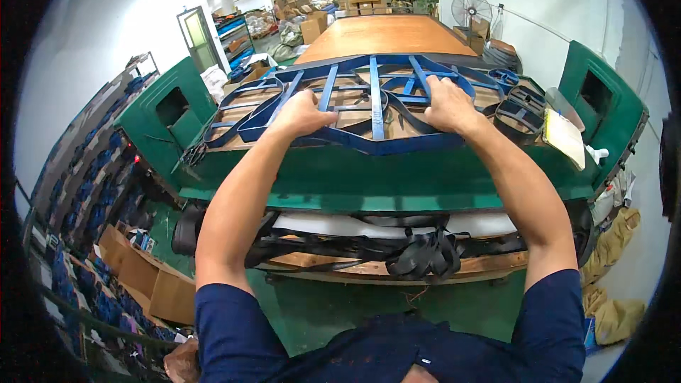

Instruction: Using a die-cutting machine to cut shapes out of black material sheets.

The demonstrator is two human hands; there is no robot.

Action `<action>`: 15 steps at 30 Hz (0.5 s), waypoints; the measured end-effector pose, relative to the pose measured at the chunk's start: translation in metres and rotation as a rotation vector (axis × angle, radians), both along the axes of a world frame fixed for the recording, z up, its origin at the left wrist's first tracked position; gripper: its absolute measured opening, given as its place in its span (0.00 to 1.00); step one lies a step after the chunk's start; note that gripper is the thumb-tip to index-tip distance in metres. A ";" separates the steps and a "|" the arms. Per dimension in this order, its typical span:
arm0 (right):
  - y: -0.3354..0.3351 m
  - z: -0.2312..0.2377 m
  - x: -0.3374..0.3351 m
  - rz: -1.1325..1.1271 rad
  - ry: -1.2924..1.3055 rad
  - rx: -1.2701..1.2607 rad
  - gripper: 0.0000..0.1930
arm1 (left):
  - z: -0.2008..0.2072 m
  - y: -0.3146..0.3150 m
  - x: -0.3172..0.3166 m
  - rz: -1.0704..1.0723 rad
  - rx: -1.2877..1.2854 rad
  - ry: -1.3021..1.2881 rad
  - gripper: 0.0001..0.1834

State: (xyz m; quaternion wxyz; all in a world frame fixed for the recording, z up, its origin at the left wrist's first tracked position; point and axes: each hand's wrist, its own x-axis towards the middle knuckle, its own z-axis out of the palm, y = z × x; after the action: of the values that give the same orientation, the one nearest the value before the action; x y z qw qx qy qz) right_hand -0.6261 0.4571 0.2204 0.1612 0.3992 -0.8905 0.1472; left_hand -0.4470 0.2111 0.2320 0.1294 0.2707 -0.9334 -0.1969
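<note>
A wide blue metal cutting die (377,99), a frame of thin bent strips joined by crossbars, lies in front of me on the bed of a green machine. My left hand (303,115) has its fingers wrapped round a crossbar on the left side of this die. On the right side, my right hand (449,105) grips another bar, its fingertips partly hidden behind the metal. Smaller blue dies lie around the large one, among them a narrow die (521,110) to the right of my right hand.
Green machine housings (170,103) rise at both ends of the bed. A notepad (565,138) lies at the right. Behind stretches an orange-brown board (390,34). Black straps (425,252) hang below the front edge. Racks of dies (85,177) line the left, beside an open carton (145,273).
</note>
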 end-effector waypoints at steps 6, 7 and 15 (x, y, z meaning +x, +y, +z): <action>0.002 -0.001 -0.011 0.098 -0.050 -0.182 0.18 | -0.011 0.005 -0.006 0.073 -0.067 0.177 0.24; 0.001 -0.003 -0.010 0.113 -0.050 -0.184 0.18 | -0.019 -0.002 -0.006 0.089 -0.102 0.246 0.24; 0.007 0.020 -0.021 0.089 -0.147 -0.203 0.21 | 0.016 0.010 -0.018 0.071 -0.142 0.238 0.19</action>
State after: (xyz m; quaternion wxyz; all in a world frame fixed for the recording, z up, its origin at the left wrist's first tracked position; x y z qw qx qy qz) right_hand -0.6472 0.4643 0.2400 0.1285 0.4082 -0.8618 0.2724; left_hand -0.4645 0.2208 0.2477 0.2651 0.2683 -0.9128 -0.1566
